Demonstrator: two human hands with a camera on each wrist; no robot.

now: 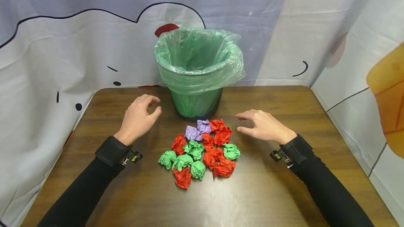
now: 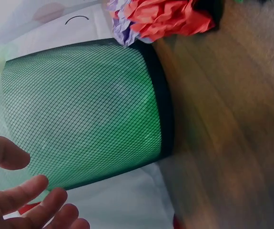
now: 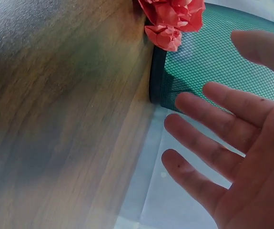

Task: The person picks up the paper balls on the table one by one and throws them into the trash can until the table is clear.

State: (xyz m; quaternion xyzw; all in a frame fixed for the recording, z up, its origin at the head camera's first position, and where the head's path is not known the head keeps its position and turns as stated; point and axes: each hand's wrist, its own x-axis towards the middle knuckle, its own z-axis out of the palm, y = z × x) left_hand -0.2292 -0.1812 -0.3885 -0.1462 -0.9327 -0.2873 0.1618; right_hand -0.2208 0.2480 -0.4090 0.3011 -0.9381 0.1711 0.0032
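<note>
Left hand: left of the bin, fingers relaxed and slightly bent, thumb well apart from them. Right hand: right of the paper cluster, fingers extended and spread, thumb separated, fingertips near the closest red balls. Can't tell how high either hand sits over the tabletop.

Both wrists: black wristbands with small camera modules on the inner side, yellow mark on each. Black sleeves run back to the near edge.

Between the hands, crumpled paper balls in one loose cluster on the tabletop, mostly touching or just beside each other. By color:
- two purple balls, back of the cluster, just in front of the bin
- red balls, at back right, middle, left side and front
- green balls, mainly left and center, plus one at the right edge

Behind the cluster: mesh bin, upright near the far edge of the tabletop, dark base band. Green translucent liner lines it and folds over the rim, bunched wider on the right.

Farther out: pale printed cloth behind and at both sides, black line drawings on it, large orange shape at far right.
</note>
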